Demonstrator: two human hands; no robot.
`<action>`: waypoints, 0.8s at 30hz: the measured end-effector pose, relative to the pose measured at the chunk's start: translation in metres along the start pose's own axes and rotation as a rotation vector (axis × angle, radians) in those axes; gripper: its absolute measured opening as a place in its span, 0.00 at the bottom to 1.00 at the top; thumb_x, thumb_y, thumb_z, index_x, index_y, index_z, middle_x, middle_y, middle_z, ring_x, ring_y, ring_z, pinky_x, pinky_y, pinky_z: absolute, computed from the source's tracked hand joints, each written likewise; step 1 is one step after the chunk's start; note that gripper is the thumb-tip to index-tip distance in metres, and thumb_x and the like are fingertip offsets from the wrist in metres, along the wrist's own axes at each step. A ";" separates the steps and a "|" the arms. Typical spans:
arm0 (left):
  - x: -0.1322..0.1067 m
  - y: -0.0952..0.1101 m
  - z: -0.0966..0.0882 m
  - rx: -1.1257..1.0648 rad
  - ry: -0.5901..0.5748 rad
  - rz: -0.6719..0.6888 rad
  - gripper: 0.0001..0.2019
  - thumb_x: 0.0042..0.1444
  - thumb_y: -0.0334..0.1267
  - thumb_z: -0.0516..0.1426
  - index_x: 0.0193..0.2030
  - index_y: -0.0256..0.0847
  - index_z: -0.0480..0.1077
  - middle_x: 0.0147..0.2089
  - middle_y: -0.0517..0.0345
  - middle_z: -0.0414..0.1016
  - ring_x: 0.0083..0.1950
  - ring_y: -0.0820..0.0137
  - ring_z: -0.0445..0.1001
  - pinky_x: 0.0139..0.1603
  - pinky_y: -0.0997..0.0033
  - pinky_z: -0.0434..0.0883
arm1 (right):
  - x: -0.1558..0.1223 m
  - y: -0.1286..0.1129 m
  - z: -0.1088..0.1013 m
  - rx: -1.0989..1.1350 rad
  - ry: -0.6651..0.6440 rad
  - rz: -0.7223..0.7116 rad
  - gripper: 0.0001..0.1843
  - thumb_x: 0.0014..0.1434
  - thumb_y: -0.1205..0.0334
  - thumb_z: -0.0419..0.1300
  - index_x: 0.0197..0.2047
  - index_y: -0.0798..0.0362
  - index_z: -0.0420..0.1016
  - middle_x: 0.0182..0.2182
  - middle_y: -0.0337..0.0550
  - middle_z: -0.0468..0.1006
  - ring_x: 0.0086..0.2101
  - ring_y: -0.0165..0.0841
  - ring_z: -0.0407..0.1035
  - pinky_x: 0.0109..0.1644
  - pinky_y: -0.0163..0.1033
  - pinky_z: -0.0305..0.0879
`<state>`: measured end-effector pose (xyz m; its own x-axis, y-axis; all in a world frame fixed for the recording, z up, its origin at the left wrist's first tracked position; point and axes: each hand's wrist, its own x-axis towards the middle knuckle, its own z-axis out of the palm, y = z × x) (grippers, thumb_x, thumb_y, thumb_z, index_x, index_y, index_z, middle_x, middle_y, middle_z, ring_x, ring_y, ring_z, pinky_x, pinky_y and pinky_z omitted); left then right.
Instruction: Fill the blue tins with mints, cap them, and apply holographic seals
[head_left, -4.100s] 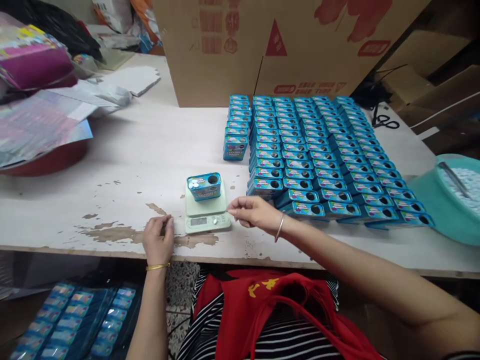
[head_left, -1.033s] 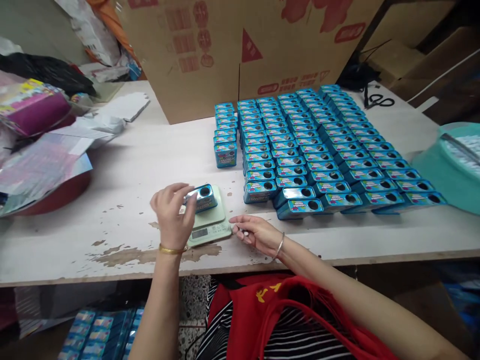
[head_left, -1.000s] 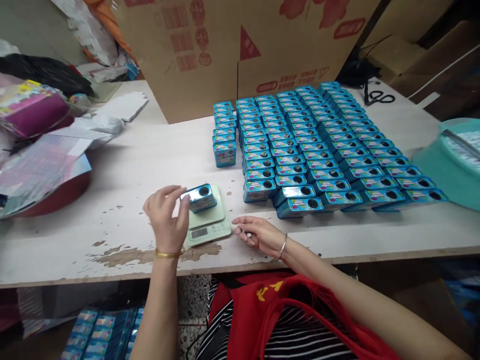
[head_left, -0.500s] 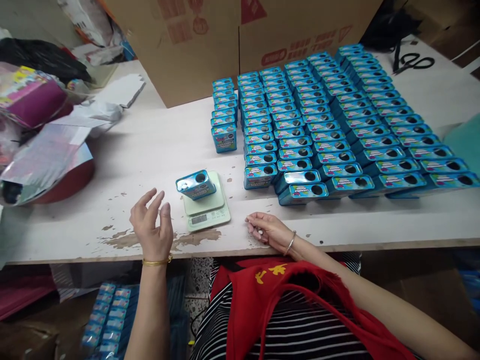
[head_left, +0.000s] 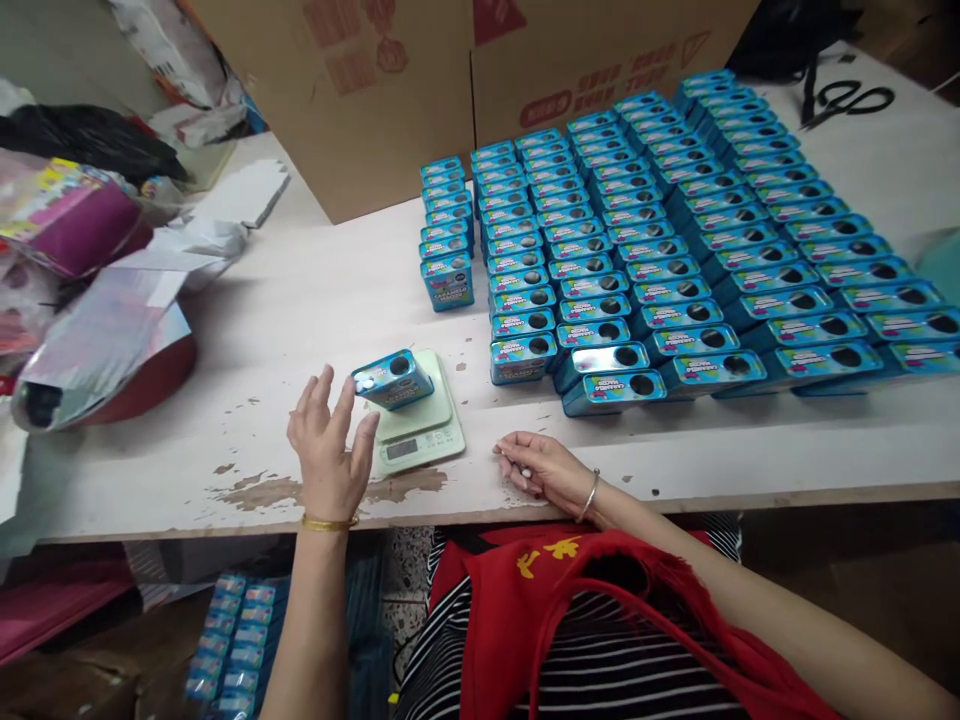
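Observation:
A blue printed tin (head_left: 395,383) with a round dark hole in its top stands on a pale green kitchen scale (head_left: 421,445). My left hand (head_left: 330,440) is beside the tin's left end, fingers spread and curved, holding nothing; its fingertips come very close to the tin, and I cannot tell whether they touch. My right hand (head_left: 546,470) rests on the table to the right of the scale, its fingers pinched and curled. A small white spot shows by those fingers; what they hold is too small to make out.
Rows of similar blue tins (head_left: 600,270) fill the right side, with a shorter column (head_left: 448,280) at their left. Behind stands a large cardboard box (head_left: 360,110). Scissors (head_left: 847,103) lie far right. A red bowl (head_left: 161,375) piled with papers and packaging sits at left.
My left hand has moved right and closer to the tin on the scale. My right hand stays in its pinch beside the scale. The view has shifted slightly.

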<state>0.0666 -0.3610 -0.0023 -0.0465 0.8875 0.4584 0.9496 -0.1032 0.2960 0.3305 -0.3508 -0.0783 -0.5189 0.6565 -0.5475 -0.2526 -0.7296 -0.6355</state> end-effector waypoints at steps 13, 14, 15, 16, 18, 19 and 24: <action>0.026 0.036 0.022 0.059 -0.010 0.087 0.17 0.60 0.43 0.56 0.55 0.47 0.69 0.68 0.52 0.58 0.71 0.57 0.51 0.68 0.45 0.47 | 0.002 0.004 -0.003 -0.006 -0.034 -0.008 0.23 0.46 0.45 0.68 0.31 0.56 0.68 0.21 0.35 0.72 0.14 0.20 0.54 0.15 0.29 0.37; 0.027 0.037 0.022 0.068 -0.001 0.104 0.17 0.60 0.43 0.56 0.55 0.47 0.69 0.68 0.51 0.58 0.71 0.57 0.51 0.68 0.45 0.47 | 0.002 0.005 -0.003 -0.012 -0.029 -0.004 0.23 0.46 0.45 0.68 0.31 0.56 0.68 0.21 0.35 0.72 0.14 0.19 0.54 0.15 0.29 0.37; 0.028 0.037 0.022 0.077 0.012 0.118 0.17 0.60 0.42 0.56 0.55 0.46 0.68 0.68 0.50 0.59 0.70 0.57 0.52 0.68 0.46 0.48 | 0.002 0.005 -0.003 -0.022 -0.019 0.001 0.24 0.45 0.44 0.67 0.31 0.55 0.67 0.21 0.35 0.71 0.14 0.19 0.53 0.15 0.29 0.37; 0.027 0.037 0.021 0.081 0.029 0.126 0.17 0.61 0.42 0.55 0.56 0.45 0.68 0.67 0.49 0.59 0.70 0.58 0.53 0.68 0.46 0.48 | 0.001 0.004 -0.001 -0.039 -0.005 0.007 0.24 0.45 0.43 0.67 0.31 0.55 0.67 0.20 0.34 0.70 0.14 0.19 0.52 0.15 0.29 0.36; 0.022 0.033 0.017 0.076 0.081 0.114 0.17 0.61 0.41 0.55 0.56 0.44 0.68 0.66 0.47 0.61 0.69 0.58 0.56 0.68 0.48 0.50 | 0.001 -0.004 0.007 -0.090 0.015 0.001 0.25 0.44 0.42 0.67 0.31 0.54 0.67 0.18 0.30 0.66 0.14 0.19 0.50 0.16 0.30 0.36; 0.018 0.029 0.014 0.068 0.114 0.092 0.17 0.61 0.40 0.55 0.56 0.43 0.67 0.65 0.45 0.62 0.68 0.59 0.57 0.67 0.49 0.51 | 0.002 -0.011 0.014 -0.125 0.005 -0.021 0.24 0.45 0.42 0.66 0.31 0.54 0.67 0.17 0.29 0.63 0.14 0.19 0.48 0.17 0.30 0.37; -0.018 0.006 0.004 0.042 0.192 -0.049 0.15 0.61 0.39 0.55 0.53 0.39 0.69 0.58 0.42 0.67 0.62 0.60 0.64 0.62 0.54 0.61 | 0.026 -0.076 0.073 -0.407 -0.101 -0.444 0.16 0.55 0.50 0.61 0.29 0.55 0.70 0.20 0.31 0.63 0.22 0.23 0.55 0.27 0.31 0.53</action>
<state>0.0739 -0.3762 -0.0119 -0.1471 0.7890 0.5966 0.9566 -0.0399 0.2886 0.2771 -0.2919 -0.0044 -0.5155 0.8452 -0.1414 -0.1399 -0.2457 -0.9592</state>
